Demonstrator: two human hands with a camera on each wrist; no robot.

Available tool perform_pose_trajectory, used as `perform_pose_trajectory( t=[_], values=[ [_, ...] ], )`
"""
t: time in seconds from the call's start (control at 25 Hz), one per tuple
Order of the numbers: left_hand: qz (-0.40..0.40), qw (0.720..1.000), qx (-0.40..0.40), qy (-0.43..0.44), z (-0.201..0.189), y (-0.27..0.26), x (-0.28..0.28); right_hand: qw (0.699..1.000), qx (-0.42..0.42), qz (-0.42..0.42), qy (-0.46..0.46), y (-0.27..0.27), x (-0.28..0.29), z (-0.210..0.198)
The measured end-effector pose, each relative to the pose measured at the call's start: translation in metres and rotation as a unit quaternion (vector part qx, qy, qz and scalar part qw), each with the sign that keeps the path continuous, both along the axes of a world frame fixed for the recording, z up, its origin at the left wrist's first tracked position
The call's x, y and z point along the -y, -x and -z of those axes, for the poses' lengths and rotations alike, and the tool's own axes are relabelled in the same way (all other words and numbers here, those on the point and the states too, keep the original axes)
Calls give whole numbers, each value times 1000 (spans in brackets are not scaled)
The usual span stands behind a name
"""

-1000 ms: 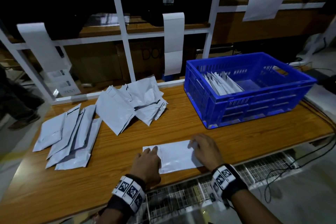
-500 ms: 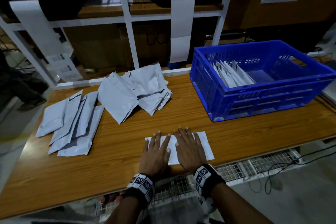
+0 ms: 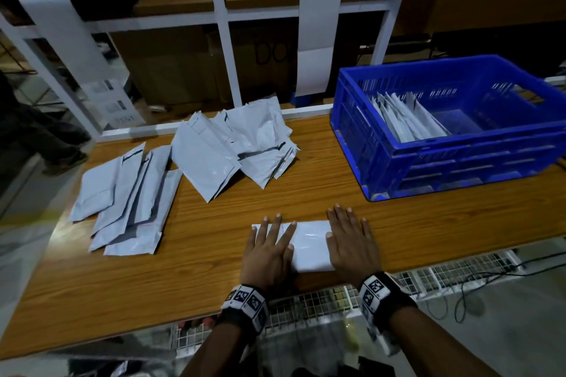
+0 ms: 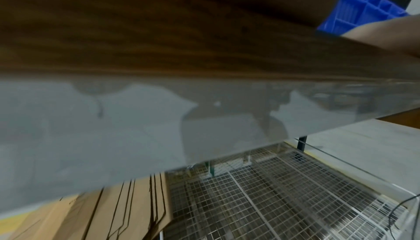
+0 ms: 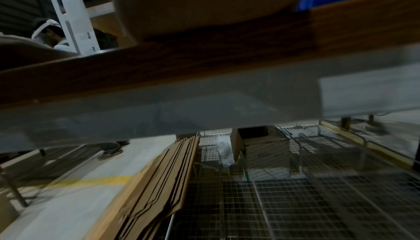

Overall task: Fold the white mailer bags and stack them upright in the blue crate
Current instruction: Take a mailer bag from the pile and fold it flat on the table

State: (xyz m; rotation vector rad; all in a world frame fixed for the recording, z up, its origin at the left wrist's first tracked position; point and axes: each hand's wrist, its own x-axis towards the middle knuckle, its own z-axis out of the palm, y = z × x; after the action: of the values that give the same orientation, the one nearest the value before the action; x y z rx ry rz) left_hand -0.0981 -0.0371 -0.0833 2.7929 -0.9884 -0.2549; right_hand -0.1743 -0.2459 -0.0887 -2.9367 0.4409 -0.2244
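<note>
Flat-fingered left hand (image 3: pixel 267 249) and right hand (image 3: pixel 352 240) pressing folded white mailer bag (image 3: pixel 309 249) onto wooden table (image 3: pixel 199 269), grasping nothing, blue crate (image 3: pixel 459 162) holding upright bags (image 3: pixel 407 119) beyond

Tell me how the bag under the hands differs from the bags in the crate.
The bag under the hands lies flat on the table, while the bags in the crate stand on edge, leaning. It is a single bag, pressed by the left hand and right hand; those in the blue crate are a packed row, untouched. Both are white mailers.
</note>
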Motion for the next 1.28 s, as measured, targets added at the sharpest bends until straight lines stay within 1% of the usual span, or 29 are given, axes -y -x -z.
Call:
perform_pose_trajectory(
  t=[0.08, 0.2, 0.28, 0.36, 0.44, 0.48, 0.6, 0.72, 0.84, 0.96, 1.08, 1.28],
  values=[
    [-2, 1000, 12, -8, -2, 0, 2, 1000, -10, 7, -5, 2, 4, -1],
    [-34, 999, -4, -28, -13, 4, 11, 1000, -11, 9, 0, 0, 0, -1],
    [-46, 999, 3, -7, -16, 11, 29, 1000, -22, 8, -5, 0, 1, -4],
    [-38, 999, 2, 17, -19, 21, 48, 1000, -29, 3, -4, 1, 1, -5],
    [-22, 999, -13, 28, -14, 28, 62, 1000, -31, 2, -4, 1, 1, -6],
    [-18, 999, -28, 34, -10, 30, 65, 1000, -28, 3, -6, 1, 1, -6],
    [-18, 998, -8, 60, -8, 31, 66, 1000, -16, 11, -6, 0, 2, -3],
    [-23, 998, -6, 59, -4, 30, 66, 1000, -2, 10, -11, 2, 4, 0],
    [-21, 998, -10, 55, -1, 25, 57, 1000, 24, 3, -15, 3, 5, 0],
    [-36, 999, -16, 26, 2, 15, 43, 999, 28, 11, -12, 2, 4, -1],
    [-49, 999, -6, -11, 1, 8, 28, 1000, 7, 22, -9, 2, 4, -2],
    [-92, 996, 3, -19, -12, 0, -14, 999, -19, 29, -14, 1, 3, -2]
  ],
)
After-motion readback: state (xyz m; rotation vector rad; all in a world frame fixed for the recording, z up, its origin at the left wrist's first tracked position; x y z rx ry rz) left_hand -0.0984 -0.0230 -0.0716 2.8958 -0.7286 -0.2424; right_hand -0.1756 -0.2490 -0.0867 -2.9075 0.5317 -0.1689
